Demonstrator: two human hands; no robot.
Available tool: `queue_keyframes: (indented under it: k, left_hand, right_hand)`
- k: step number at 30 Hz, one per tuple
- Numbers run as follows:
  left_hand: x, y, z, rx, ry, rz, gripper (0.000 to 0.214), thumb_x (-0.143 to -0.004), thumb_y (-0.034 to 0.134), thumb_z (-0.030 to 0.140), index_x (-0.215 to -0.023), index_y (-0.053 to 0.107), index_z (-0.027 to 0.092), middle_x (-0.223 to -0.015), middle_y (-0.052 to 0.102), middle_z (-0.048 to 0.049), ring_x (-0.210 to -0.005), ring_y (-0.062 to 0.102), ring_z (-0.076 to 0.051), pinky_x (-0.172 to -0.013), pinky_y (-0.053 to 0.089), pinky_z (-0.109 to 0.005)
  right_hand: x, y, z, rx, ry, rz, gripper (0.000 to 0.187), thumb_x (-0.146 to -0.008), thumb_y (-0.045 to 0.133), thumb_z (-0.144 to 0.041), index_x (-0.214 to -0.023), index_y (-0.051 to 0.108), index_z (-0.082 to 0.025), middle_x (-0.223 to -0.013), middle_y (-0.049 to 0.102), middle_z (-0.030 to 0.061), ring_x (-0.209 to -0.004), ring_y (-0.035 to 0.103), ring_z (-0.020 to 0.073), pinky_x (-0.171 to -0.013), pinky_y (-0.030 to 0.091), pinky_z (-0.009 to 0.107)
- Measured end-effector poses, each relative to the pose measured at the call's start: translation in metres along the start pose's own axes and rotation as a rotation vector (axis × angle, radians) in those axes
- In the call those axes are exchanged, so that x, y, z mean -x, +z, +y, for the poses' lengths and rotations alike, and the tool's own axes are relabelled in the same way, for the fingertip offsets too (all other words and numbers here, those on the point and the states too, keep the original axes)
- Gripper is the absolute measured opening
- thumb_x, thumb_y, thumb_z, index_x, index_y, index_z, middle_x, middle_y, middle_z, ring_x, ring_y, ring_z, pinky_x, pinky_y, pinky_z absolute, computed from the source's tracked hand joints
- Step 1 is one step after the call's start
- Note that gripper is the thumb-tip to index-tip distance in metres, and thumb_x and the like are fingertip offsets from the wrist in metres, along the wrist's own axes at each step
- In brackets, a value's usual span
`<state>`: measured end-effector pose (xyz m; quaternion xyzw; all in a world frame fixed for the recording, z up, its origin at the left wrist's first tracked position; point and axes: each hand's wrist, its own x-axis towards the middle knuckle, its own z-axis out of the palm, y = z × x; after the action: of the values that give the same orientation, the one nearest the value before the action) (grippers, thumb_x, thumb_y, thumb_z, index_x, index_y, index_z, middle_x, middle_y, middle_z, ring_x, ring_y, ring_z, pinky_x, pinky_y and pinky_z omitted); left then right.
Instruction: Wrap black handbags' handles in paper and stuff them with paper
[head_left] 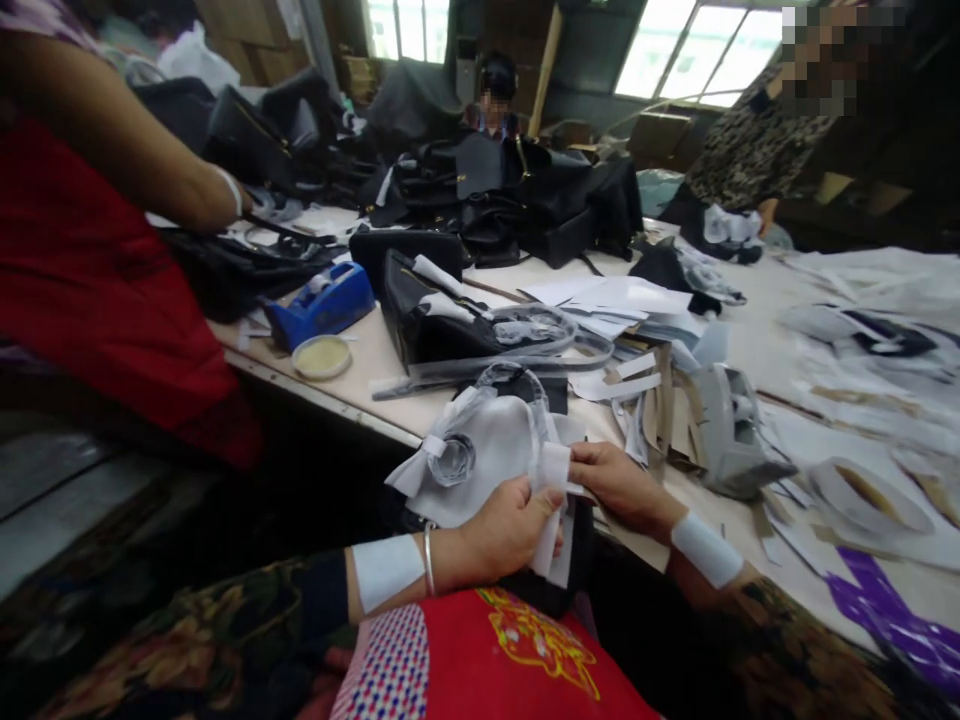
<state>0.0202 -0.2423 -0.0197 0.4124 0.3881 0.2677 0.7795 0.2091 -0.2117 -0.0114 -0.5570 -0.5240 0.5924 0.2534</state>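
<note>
Close to my lap, at the table edge, is a dark bag [574, 575] largely covered by white sheeting [491, 430]. Its handle [536, 385] is wrapped in clear plastic and arches over the top. A small coil in clear plastic [454, 460] lies on the sheeting's left side. My left hand [514, 525] is closed on a white wrapping strip [553, 465] at the handle's right end, thumb on top. My right hand [611, 480] pinches the strip's right edge, its fingertips partly hidden behind it.
Beyond the bag lies another black handbag [409, 320] with plastic-wrapped straps. A blue tape dispenser [322, 305] and a round yellowish dish [321, 357] are left; a grey tape dispenser [731, 430] and tape roll [870, 495] are right. Co-workers stand at both sides; black bags are piled behind.
</note>
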Motion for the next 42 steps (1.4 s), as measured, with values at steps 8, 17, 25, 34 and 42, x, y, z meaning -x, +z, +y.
queue_keyframes:
  k: [8, 17, 25, 34, 42]
  left_hand:
    - [-0.004, -0.006, -0.006, -0.203, 0.051, 0.019, 0.032, -0.088, 0.055, 0.047, -0.092, 0.059, 0.015, -0.065, 0.062, -0.0015, -0.054, 0.058, -0.017, -0.05, 0.043, -0.026]
    - [-0.001, -0.011, 0.001, -0.535, 0.155, 0.106, 0.04, -0.088, 0.05, 0.054, -0.09, 0.062, 0.015, -0.084, 0.069, -0.01, -0.078, 0.063, -0.025, -0.071, 0.049, -0.036]
    - [0.001, -0.011, -0.001, -0.543, 0.19, 0.158, 0.037, -0.089, 0.05, 0.051, -0.09, 0.062, 0.015, -0.087, 0.07, -0.0105, -0.082, 0.063, -0.025, -0.076, 0.05, -0.037]
    - [0.001, -0.009, -0.004, -0.477, 0.185, 0.137, 0.037, -0.09, 0.051, 0.049, -0.092, 0.063, 0.014, -0.083, 0.07, -0.0091, -0.082, 0.065, -0.025, -0.073, 0.05, -0.036]
    - [0.003, -0.009, -0.003, -0.47, 0.239, 0.152, 0.031, -0.091, 0.051, 0.044, -0.091, 0.063, 0.015, -0.076, 0.067, -0.0057, -0.081, 0.064, -0.022, -0.076, 0.051, -0.033]
  right_hand:
    - [0.018, -0.007, -0.01, 0.03, 0.02, -0.215, 0.029, -0.083, 0.067, -0.036, -0.106, 0.073, -0.02, -0.088, 0.074, 0.0014, -0.083, 0.065, 0.02, -0.092, 0.048, 0.037]
    - [0.005, 0.006, -0.021, 0.328, -0.061, -0.042, 0.018, -0.079, 0.063, -0.028, -0.081, 0.079, -0.019, -0.077, 0.075, 0.0005, -0.079, 0.066, 0.0228, -0.081, 0.051, 0.033]
    - [0.002, 0.015, 0.004, 0.24, -0.025, 0.172, 0.026, -0.077, 0.063, -0.033, -0.09, 0.078, -0.017, -0.071, 0.072, 0.0013, -0.072, 0.064, 0.0229, -0.069, 0.052, 0.032]
    - [0.01, 0.001, -0.006, 0.708, -0.483, 0.136, 0.02, -0.083, 0.053, -0.017, -0.07, 0.069, -0.018, -0.067, 0.057, 0.0004, -0.064, 0.054, 0.0149, -0.06, 0.041, 0.025]
    - [0.003, 0.024, 0.002, 0.371, -0.296, 0.234, 0.017, -0.083, 0.06, -0.028, -0.076, 0.072, -0.018, -0.068, 0.064, 0.0009, -0.068, 0.058, 0.0183, -0.064, 0.045, 0.028]
